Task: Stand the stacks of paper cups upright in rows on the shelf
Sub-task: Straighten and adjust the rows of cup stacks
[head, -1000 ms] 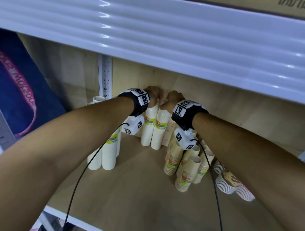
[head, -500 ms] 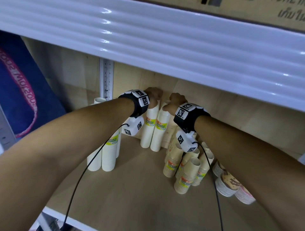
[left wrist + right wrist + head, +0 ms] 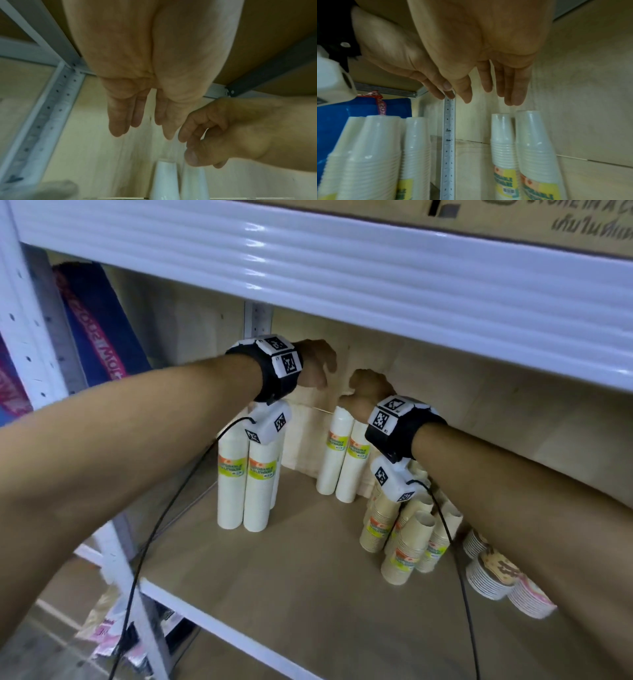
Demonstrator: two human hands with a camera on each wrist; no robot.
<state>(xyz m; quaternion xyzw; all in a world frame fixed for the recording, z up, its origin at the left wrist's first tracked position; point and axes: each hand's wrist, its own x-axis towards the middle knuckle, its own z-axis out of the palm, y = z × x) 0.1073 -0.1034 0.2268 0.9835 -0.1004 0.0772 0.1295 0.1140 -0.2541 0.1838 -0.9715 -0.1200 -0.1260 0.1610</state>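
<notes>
Two tall white cup stacks (image 3: 342, 457) with yellow labels stand upright side by side against the back wall of the shelf (image 3: 291, 570). My left hand (image 3: 320, 368) hovers above and left of their tops, fingers hanging straight and holding nothing (image 3: 142, 134). Just over the same tops my right hand (image 3: 368, 386) hangs with relaxed fingers, clear of the cups (image 3: 489, 100). In the right wrist view, the two stack tops (image 3: 517, 121) sit a little below its fingertips. More white stacks (image 3: 246, 477) stand upright at the left.
Several brown cup stacks (image 3: 404, 535) lean together at the right, under my right wrist. Stacks of paper bowls (image 3: 493, 573) lie further right. The white upper shelf beam (image 3: 342, 268) hangs low over both hands. A perforated post (image 3: 448, 148) runs up the back wall.
Both hands have lifted off the tops of the two back stacks, which stay standing. The left hand rose and drew left. The head view has pulled back and to the left.
</notes>
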